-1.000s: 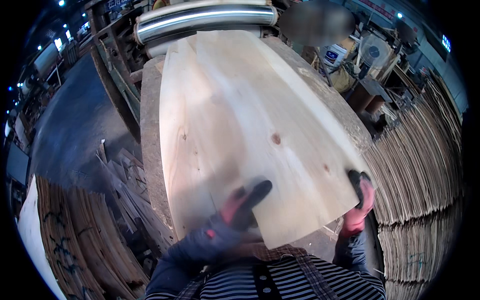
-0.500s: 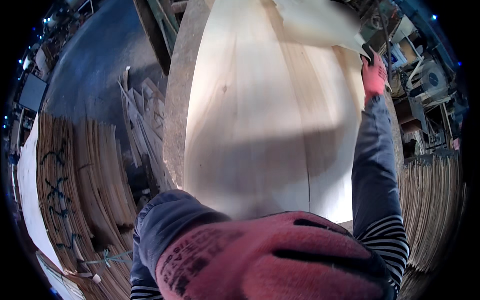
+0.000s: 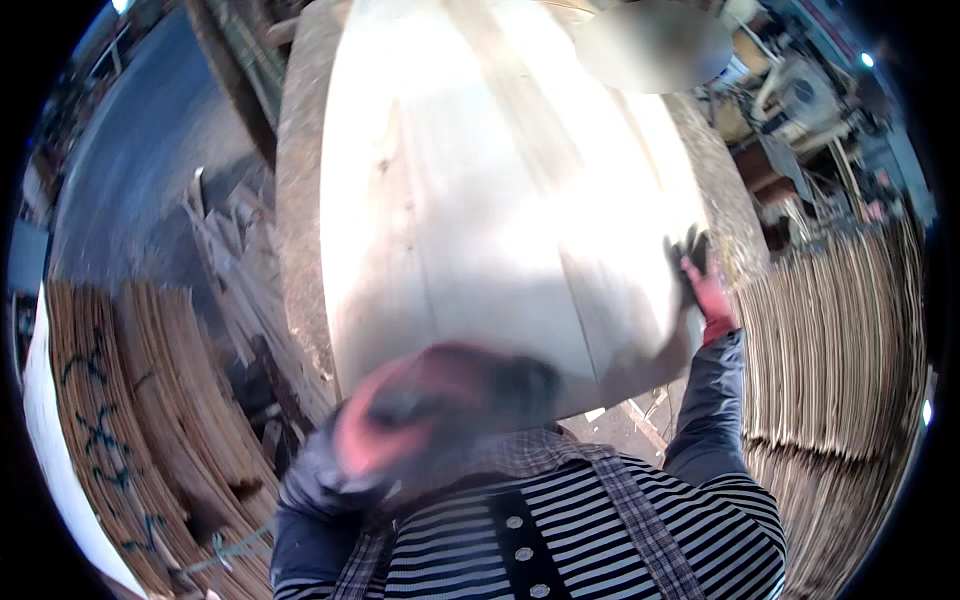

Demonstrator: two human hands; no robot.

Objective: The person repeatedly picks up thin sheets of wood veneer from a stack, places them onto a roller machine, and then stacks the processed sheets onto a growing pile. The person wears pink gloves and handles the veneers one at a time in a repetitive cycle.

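A broad pale wood veneer sheet (image 3: 480, 220) lies over a worn, rough-surfaced board (image 3: 305, 190), which shows along both sides. My right hand (image 3: 706, 285), in a red glove with dark fingers, rests at the sheet's right edge, fingers spread and holding nothing. Over the near edge of the sheet is my left hand (image 3: 450, 405), also gloved in red and dark. Motion smears its fingers, so I cannot see whether they grip anything. Strong glare washes out much of the sheet's far part.
Tall stacks of veneer sheets stand at the left (image 3: 110, 400) and right (image 3: 830, 340). Loose wood strips (image 3: 245, 260) lie on the floor beside the board at left. A dark upright frame (image 3: 235, 80) rises at the far left. Machinery (image 3: 800, 95) crowds the far right.
My right hand has come nearer along the right edge, letting go of the lifted sheet corner at the far end. My left hand has dropped away from the camera toward the near edge.
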